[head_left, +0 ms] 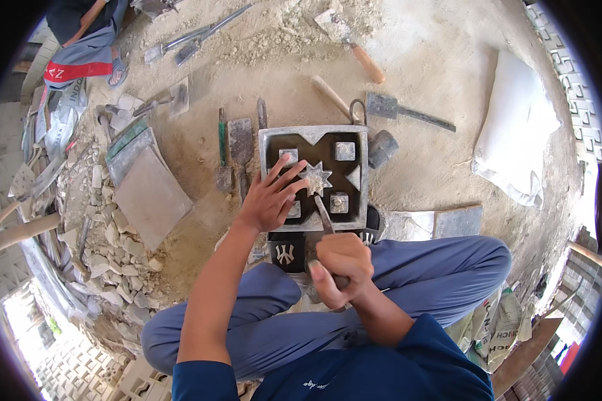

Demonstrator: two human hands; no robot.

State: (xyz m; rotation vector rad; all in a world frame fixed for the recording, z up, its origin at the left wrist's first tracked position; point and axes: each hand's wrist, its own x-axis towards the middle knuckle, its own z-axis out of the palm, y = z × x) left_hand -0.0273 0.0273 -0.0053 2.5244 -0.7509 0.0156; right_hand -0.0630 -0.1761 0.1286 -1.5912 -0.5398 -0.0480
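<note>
In front of my crossed legs lies a square grey mould [363,200] with a dark recessed inside. Small raised square blocks [344,152] stand near its corners, and an eight-pointed star [318,178] rises in the middle. My left hand [269,202] lies over the mould's left side with its fingers spread, the fingertips reaching the star and the block beside it. My right hand [344,264] is wrapped round a narrow metal hand tool [324,217], like a chisel or small spatula. The tool's tip touches or nearly touches the star's lower edge; its handle is mostly hidden in my fist.
Trowels and scrapers lie beyond the mould, among them a wooden-handled trowel [366,63] and a flat scraper [408,111]. Flat plates [150,197] and rubble [117,254] are at left. A white sack [518,127] lies right. Another person's leg [87,63] shows far left.
</note>
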